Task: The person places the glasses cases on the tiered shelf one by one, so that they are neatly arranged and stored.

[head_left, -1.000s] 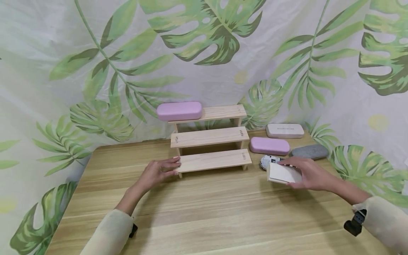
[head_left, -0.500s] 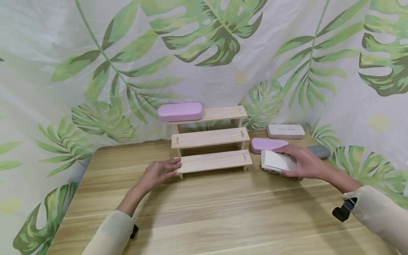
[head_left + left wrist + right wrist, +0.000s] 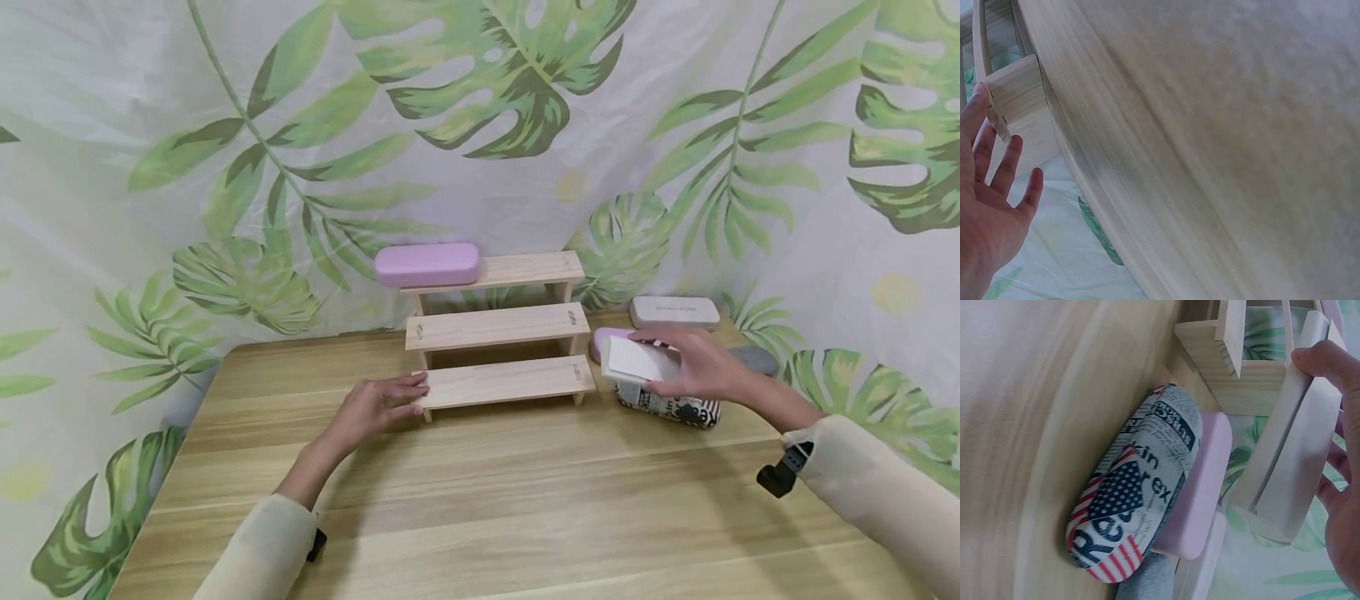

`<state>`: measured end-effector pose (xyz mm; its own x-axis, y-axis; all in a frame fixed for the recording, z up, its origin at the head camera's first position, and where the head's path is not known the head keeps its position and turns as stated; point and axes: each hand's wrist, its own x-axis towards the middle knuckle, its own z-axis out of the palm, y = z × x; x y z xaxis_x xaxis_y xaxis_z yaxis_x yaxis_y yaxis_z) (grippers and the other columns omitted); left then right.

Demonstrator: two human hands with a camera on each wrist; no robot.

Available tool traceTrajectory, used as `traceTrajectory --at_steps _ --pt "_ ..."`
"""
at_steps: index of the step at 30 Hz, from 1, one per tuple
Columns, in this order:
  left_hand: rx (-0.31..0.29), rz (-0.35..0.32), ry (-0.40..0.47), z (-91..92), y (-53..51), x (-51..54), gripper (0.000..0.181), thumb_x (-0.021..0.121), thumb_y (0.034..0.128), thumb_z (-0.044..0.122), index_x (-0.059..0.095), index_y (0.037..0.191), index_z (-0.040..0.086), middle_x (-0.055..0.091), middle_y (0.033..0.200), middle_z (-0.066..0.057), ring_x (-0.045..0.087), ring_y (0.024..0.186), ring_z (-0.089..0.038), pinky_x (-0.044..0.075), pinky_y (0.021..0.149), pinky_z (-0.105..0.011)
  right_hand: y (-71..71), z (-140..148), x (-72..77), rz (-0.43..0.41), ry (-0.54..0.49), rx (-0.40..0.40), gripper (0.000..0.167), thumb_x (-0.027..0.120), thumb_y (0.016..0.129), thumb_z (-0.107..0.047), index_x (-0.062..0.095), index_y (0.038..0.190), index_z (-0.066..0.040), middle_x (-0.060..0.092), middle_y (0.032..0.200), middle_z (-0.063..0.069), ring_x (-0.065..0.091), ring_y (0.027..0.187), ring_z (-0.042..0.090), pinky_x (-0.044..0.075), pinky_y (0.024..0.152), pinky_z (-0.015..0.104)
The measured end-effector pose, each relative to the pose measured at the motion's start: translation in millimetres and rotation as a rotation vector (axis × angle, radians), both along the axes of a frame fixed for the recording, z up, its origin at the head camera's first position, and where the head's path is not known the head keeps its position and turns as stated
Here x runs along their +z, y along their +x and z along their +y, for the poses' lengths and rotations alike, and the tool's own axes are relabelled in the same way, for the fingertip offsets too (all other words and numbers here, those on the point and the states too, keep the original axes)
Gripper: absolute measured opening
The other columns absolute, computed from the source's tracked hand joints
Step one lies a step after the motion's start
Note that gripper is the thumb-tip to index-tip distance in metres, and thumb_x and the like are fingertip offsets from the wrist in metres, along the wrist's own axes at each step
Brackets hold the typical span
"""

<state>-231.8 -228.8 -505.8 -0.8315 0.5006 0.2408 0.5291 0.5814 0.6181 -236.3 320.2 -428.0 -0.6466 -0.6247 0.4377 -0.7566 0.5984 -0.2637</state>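
Observation:
My right hand (image 3: 701,362) grips a white glasses case (image 3: 637,360) above the table; in the right wrist view its long flap edge shows. Below the case lies a newspaper-print glasses case (image 3: 1138,481) with a flag pattern. My left hand (image 3: 378,404) touches the left end of the lowest step of a three-step wooden shelf (image 3: 502,383). In the left wrist view its fingers (image 3: 1007,162) are spread and fairly straight beside the board's edge. A purple glasses case (image 3: 427,265) rests on the left of the top step.
Right of the shelf, another purple case (image 3: 1200,487) is partly hidden in the head view. Behind it lies a pale lettered case (image 3: 675,312), and a grey case (image 3: 753,360) is at the right. A leaf-print cloth (image 3: 510,192) hangs behind the wooden table (image 3: 480,500).
My right hand has raised the white case and moved it left and away from me, uncovering more of the newspaper-print case. The left hand stays at the shelf's end.

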Motion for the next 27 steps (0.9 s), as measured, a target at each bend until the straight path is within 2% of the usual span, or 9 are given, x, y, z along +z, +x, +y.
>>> traceTrajectory --at_steps 5,9,18,23,27 --pt "0.005 -0.009 0.001 0.5 1.3 -0.1 0.037 0.084 0.0919 0.016 0.077 0.128 0.012 0.066 0.144 -0.002 0.064 0.132 -0.03 0.061 0.09 -0.048 -7.4 -5.1 5.0 0.006 -0.013 0.005 0.069 0.094 0.067 -0.018 0.071 0.13 -0.004 0.077 0.11 0.01 0.068 0.09 0.02 0.052 0.066 0.029" --pt "0.013 -0.007 0.001 0.9 1.9 0.3 0.037 0.084 0.0914 0.017 0.077 0.128 0.012 0.066 0.144 -0.002 0.064 0.131 -0.029 0.061 0.092 -0.049 -14.1 -9.6 8.4 0.016 -0.019 0.01 0.067 0.094 0.068 -0.018 0.071 0.131 -0.006 0.077 0.112 0.009 0.067 0.089 0.017 0.05 0.065 0.029" --pt "0.02 -0.021 -0.01 1.4 1.6 1.9 0.037 0.084 0.0919 0.018 0.077 0.128 0.013 0.066 0.145 0.0 0.064 0.132 -0.028 0.058 0.1 -0.049 -29.7 -19.3 14.3 0.017 -0.031 0.047 0.069 0.092 0.068 -0.019 0.07 0.13 -0.001 0.075 0.123 0.015 0.07 0.101 0.028 0.054 0.072 0.035" --pt "0.019 -0.017 -0.009 1.2 1.6 2.3 0.036 0.084 0.0921 0.018 0.077 0.128 0.013 0.066 0.144 0.0 0.064 0.132 -0.029 0.061 0.093 -0.048 -37.4 -26.1 20.6 -0.002 -0.038 0.051 0.067 0.09 0.072 -0.023 0.07 0.131 -0.001 0.074 0.124 0.017 0.07 0.092 0.026 0.054 0.066 0.03" --pt "0.017 -0.014 -0.011 1.0 1.6 2.1 0.036 0.084 0.0922 0.018 0.077 0.128 0.013 0.066 0.144 0.0 0.064 0.132 -0.029 0.061 0.092 -0.047 -42.4 -30.4 24.6 -0.017 -0.036 0.044 0.068 0.091 0.072 -0.021 0.07 0.133 0.0 0.073 0.127 0.019 0.07 0.098 0.03 0.055 0.069 0.033"
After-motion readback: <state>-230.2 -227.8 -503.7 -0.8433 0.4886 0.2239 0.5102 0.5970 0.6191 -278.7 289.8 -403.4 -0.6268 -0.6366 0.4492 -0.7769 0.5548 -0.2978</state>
